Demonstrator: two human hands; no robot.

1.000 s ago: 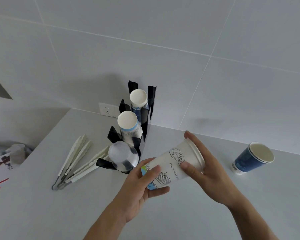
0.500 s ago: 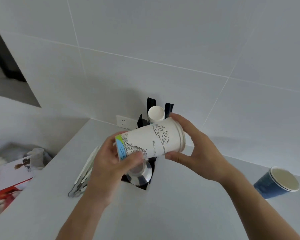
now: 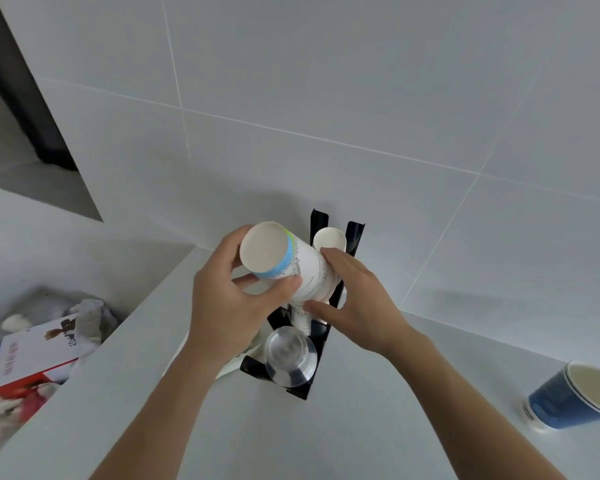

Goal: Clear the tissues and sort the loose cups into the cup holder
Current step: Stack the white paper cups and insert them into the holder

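Much of the black cup holder [image 3: 321, 344] is hidden behind the two hands and the white paper cup [image 3: 284, 261] they hold over it, so its middle slot cannot be made out beyond a sliver of white. The left hand [image 3: 229, 299] wraps the cup near its base, thumb across the blue band, and the right hand [image 3: 357, 306] clasps the rim end, which points down toward the holder; the base faces the camera. Two stored cups can be counted in the holder: a clear plastic cup [image 3: 290, 355] in the nearest slot and a white cup [image 3: 329, 239] in the farthest slot, just behind the held cup. Right of the holder and well apart from it, a blue paper cup [image 3: 568, 400] lies tilted on the bench [image 3: 378, 427], partly cut off by the frame edge; its double rim suggests two nested cups, though that is hard to confirm. A pale strip [image 3: 236, 363] peeks out left of the holder under the left wrist, too covered to identify. Far left of the holder, below the bench edge, sit a red-and-white box [image 3: 32, 358] and crumpled tissues [image 3: 87, 320], blurred and too many to count.
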